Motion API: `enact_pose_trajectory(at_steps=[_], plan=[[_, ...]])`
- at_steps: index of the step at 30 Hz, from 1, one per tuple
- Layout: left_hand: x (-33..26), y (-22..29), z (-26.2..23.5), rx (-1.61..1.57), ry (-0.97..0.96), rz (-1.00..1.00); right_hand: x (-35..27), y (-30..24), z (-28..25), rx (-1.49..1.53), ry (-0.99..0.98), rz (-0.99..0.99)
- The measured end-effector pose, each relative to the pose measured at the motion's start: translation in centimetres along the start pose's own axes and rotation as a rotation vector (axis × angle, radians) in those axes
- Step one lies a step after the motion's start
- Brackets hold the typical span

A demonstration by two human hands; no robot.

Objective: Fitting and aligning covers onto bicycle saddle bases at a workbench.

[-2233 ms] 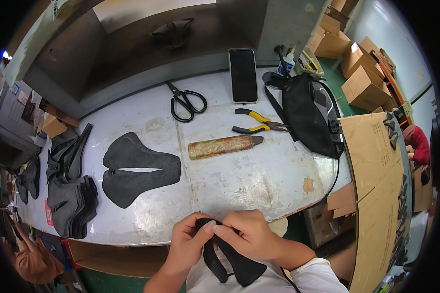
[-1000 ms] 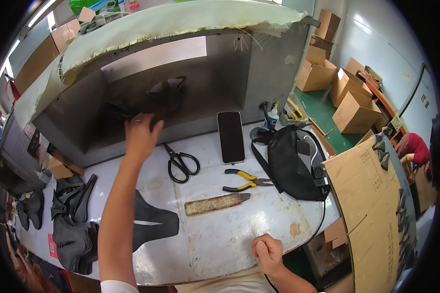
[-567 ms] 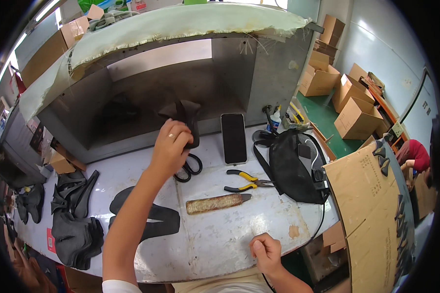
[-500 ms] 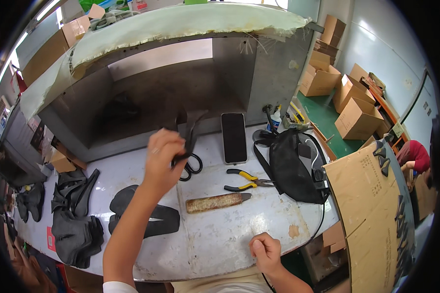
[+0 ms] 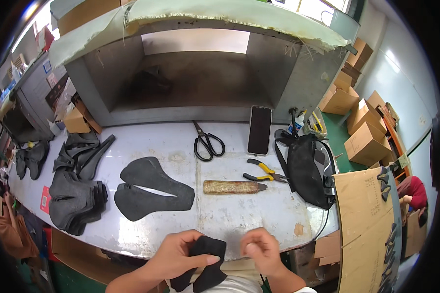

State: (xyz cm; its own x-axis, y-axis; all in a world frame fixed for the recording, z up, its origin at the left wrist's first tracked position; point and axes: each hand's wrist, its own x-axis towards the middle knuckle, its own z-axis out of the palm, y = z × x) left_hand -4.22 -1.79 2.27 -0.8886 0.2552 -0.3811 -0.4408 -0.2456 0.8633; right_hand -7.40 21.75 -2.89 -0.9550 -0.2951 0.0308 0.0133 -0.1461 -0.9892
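My left hand (image 5: 177, 256) is at the table's front edge, closed around a soft-looking black piece (image 5: 211, 263) with curved lobes and a forked lower end. To its right, my right hand (image 5: 263, 251) has its fingers curled in with the thumb against them, slightly blurred, and nothing shows in it. Beyond the hands a flat dark grey forked cut-out (image 5: 154, 200) lies on the table, shaped like a bicycle saddle cover. A worn, wrapped-handle blade tool (image 5: 233, 187) rests right of it.
Black-handled scissors (image 5: 209, 146), a phone (image 5: 260, 131), yellow-handled pliers (image 5: 266, 171) and a black pouch (image 5: 305, 171) are on the table. Stacked grey pieces (image 5: 76, 202) stand at left. Behind is an open metal box (image 5: 190, 115). A cardboard sheet (image 5: 364, 219) is at right.
My left hand has come back from the metal box's opening to the table's front edge with the black piece. My right hand has stayed near the front edge. The view has shifted.
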Motion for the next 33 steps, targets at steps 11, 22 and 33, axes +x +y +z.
enact_pose_trajectory(at_steps=[11, 22, 33], plan=[[-0.6, -2.6, 0.5, 0.511, -0.128, 0.199, 2.0, -3.4, 1.3, -0.370, -0.601, 0.009], [-1.7, -3.9, 1.9, -0.073, 0.125, 0.138, 1.3, -0.6, 2.6, 0.404, -0.395, 0.634], [-1.4, -4.8, 0.8, -0.111, 0.069, 0.270, 0.9, -1.3, 3.0, -0.044, -0.358, 0.140]])
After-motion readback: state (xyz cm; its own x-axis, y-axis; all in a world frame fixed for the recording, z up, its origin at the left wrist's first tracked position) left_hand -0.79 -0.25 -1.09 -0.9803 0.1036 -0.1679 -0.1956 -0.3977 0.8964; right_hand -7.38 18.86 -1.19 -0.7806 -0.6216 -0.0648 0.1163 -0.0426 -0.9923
